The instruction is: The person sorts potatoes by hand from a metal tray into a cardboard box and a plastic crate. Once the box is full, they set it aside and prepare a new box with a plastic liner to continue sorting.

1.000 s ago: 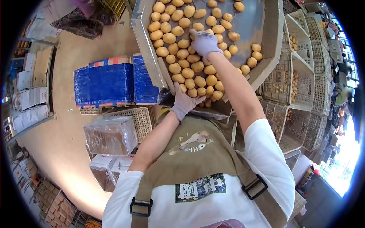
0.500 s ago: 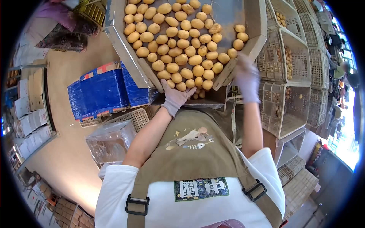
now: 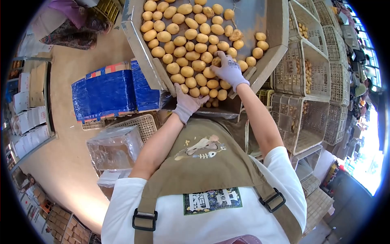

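Observation:
Yellow-brown produce that looks like small potatoes (image 3: 198, 66) lies across a sloping metal tray (image 3: 248, 18) with worn raised sides. My right hand (image 3: 230, 72), in a pale glove with dark print, reaches in from the right. Its thumb and fingers close round one potato (image 3: 216, 62) near the middle of the pile. At the narrow front mouth, my gloved left hand (image 3: 189, 104) is cupped with thumb and fingers apart, touching the lowest potatoes. More potatoes (image 3: 212, 103) show below the mouth, partly hidden by that hand.
Stacked plastic crates (image 3: 302, 77), some holding similar produce, stand along the right. To the left are a blue-wrapped box (image 3: 103, 93) and a clear-wrapped box (image 3: 115, 148). A person in patterned clothing (image 3: 71, 34) is at the upper left. Cartons (image 3: 32, 134) line the far left.
My right hand has moved left from the tray's right side into the pile and closed round a potato. My left hand stays at the mouth. The view has shifted slightly.

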`<state>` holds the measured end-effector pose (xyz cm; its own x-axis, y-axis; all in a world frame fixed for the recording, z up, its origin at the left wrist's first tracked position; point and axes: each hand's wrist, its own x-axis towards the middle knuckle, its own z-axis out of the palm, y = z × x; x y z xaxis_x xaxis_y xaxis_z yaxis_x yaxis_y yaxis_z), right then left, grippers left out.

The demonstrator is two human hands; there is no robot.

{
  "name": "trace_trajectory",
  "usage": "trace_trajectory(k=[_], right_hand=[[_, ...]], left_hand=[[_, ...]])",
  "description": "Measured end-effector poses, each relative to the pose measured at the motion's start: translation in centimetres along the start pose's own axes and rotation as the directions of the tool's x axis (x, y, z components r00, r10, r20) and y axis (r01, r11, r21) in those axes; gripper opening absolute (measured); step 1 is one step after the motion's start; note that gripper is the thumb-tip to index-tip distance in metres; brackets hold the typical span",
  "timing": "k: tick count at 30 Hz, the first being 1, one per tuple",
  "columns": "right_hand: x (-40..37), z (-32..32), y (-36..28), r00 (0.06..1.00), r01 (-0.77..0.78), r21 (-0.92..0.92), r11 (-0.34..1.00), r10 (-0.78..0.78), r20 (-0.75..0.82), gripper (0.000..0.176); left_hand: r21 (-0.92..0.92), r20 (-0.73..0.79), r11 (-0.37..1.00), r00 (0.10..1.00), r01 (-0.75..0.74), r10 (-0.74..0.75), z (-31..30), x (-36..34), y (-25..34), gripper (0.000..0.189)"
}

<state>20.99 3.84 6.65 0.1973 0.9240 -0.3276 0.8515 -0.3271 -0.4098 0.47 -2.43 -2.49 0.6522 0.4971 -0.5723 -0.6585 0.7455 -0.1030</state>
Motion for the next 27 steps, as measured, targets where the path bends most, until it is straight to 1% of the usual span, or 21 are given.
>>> trace_trajectory(k=[2, 3, 4, 6, 8, 9, 12, 13, 15, 16, 18, 19, 21, 22, 23, 24, 26, 27], right_hand=[[0.0, -0.6, -0.2, 0.999, -0.003, -0.037, 0.999, 0.005, 0.05, 0.051], [0.3, -0.8, 0.3, 0.999, 0.039, 0.079, 0.996, -0.039, 0.002, 0.049], [0.3, -1.1, 0.6, 0.99, 0.063, 0.176, 0.982, -0.039, -0.139, 0.048], [0.5, -5.2, -1.2, 0.956, -0.024, 0.08, 0.996, 0.046, -0.291, 0.051], [4.0, -6.4, 1.7, 0.951, -0.077, -0.094, 0.993, 0.045, -0.307, 0.059], [4.9, -7.5, 1.5, 0.98, -0.109, -0.21, 0.972, 0.069, -0.188, 0.064], [7.7, -7.6, 0.9, 0.977, -0.214, -0.325, 0.921, 0.195, -0.09, 0.065], [7.5, -7.4, 1.0, 0.978, -0.202, -0.282, 0.938, 0.175, -0.117, 0.06], [4.5, -6.5, 1.8, 0.95, -0.086, -0.071, 0.994, 0.06, -0.305, 0.057], [2.4, -6.2, 2.2, 0.916, -0.005, 0.02, 1.0, 0.013, -0.4, 0.055], [-4.7, -6.2, 2.5, 0.824, 0.168, 0.113, 0.979, -0.077, -0.561, 0.052], [-8.3, -5.3, 4.1, 0.74, 0.254, 0.029, 0.967, -0.175, -0.65, 0.055], [-16.5, -3.6, 7.7, 0.746, 0.135, -0.032, 0.99, -0.123, -0.654, 0.056], [-20.4, -2.2, 10.5, 0.799, -0.012, 0.011, 1.0, 0.016, -0.601, 0.057], [-23.4, -1.6, 12.3, 0.851, -0.302, 0.031, 0.953, 0.284, -0.442, 0.055], [-26.0, -0.4, 15.6, 0.853, -0.48, -0.2, 0.854, 0.401, -0.334, 0.053], [-25.7, -0.9, 16.6, 0.827, -0.484, -0.196, 0.853, 0.372, -0.423, 0.049], [-23.0, -2.1, 14.5, 0.83, -0.303, -0.158, 0.94, 0.178, -0.529, 0.045]], left_hand=[[0.003, 0.077, 1.0, 0.997, 0.007, -0.007, 0.0, 0.0, 0.0, 0.101], [0.01, 0.064, 1.0, 0.998, -0.001, 0.0, 0.4, -0.1, 0.1, 0.101], [0.015, 0.052, 1.0, 0.999, -0.011, 0.01, 0.7, -0.3, 0.1, 0.101], [0.014, 0.057, 0.999, 0.998, -0.039, 0.038, 1.1, -0.2, -0.1, 0.101], [0.035, 0.084, 0.998, 0.995, -0.047, 0.044, 0.7, -0.3, -0.2, 0.101], [0.02, 0.073, 0.999, 0.996, -0.046, 0.045, 0.8, -0.3, -0.2, 0.101], [-0.015, 0.079, 1.0, 0.997, -0.026, 0.027, 1.0, -0.3, 0.1, 0.092], [-0.036, 0.092, 0.999, 0.995, -0.018, 0.021, 0.9, -0.4, 0.2, 0.09], [-0.099, 0.159, 0.995, 0.987, 0.011, 0.005, 1.3, -0.8, 0.3, 0.091], [-0.074, 0.135, 0.997, 0.991, 0.007, 0.003, 1.2, -0.7, 0.4, 0.091], [-0.046, 0.086, 0.999, 0.996, -0.006, 0.01, 0.5, -0.4, 0.3, 0.091], [-0.072, 0.06, 0.997, 0.998, -0.002, 0.007, 0.6, -0.5, 0.2, 0.091], [-0.109, 0.019, 0.994, 1.0, 0.012, -0.01, 1.2, -0.5, 0.3, 0.091], [-0.106, 0.013, 0.994, 1.0, 0.005, -0.004, 1.3, -0.4, 0.2, 0.091], [-0.099, 0.007, 0.995, 1.0, 0.002, -0.001, 1.4, -0.4, 0.2, 0.091], [-0.091, 0.002, 0.996, 1.0, -0.002, 0.002, 1.5, -0.3, 0.1, 0.091], [-0.094, 0.007, 0.995, 0.999, -0.035, 0.036, 2.0, -0.2, -0.2, 0.09], [-0.097, 0.004, 0.994, 0.999, -0.046, 0.046, 2.0, 0.0, -0.1, 0.089]])
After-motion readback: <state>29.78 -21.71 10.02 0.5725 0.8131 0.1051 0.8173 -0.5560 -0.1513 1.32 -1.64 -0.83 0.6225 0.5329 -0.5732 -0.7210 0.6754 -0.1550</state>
